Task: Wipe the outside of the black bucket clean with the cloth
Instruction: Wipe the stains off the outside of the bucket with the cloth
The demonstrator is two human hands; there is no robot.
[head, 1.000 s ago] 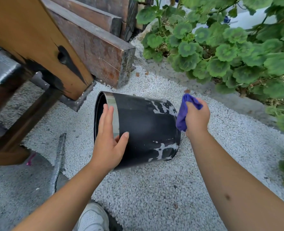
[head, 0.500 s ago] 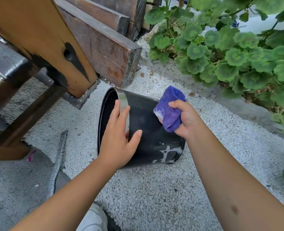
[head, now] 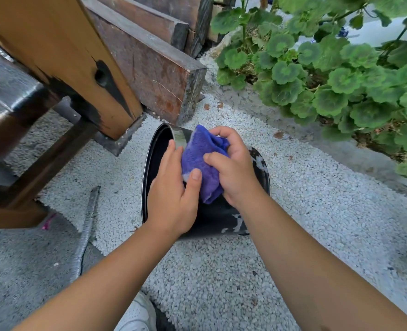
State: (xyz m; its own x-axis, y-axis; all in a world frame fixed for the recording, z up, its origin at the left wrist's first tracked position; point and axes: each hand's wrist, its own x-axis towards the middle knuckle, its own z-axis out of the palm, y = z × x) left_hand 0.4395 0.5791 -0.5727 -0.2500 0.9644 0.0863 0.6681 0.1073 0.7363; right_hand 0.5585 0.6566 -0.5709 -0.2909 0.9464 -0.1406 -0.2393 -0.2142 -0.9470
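The black bucket [head: 216, 218] lies on its side on white gravel, mouth to the left, with white smears near its base. My right hand [head: 236, 170] grips a bunched purple cloth [head: 202, 161] above the bucket's upper side. My left hand [head: 173, 194] rests with straight fingers on the bucket near the rim, and its thumb touches the cloth's lower edge. Both hands hide most of the bucket's top.
A wooden bench leg [head: 78, 68] and stacked timber beams [head: 150, 65] stand just left and behind the bucket. Green leafy plants [head: 329, 75] fill the right. A grey corrugated hose [head: 87, 225] lies at the left. My white shoe [head: 138, 316] is below.
My right hand has carried the cloth from the bucket's base end leftward to its top near the rim. My left thumb now touches the cloth. The view has shifted closer.
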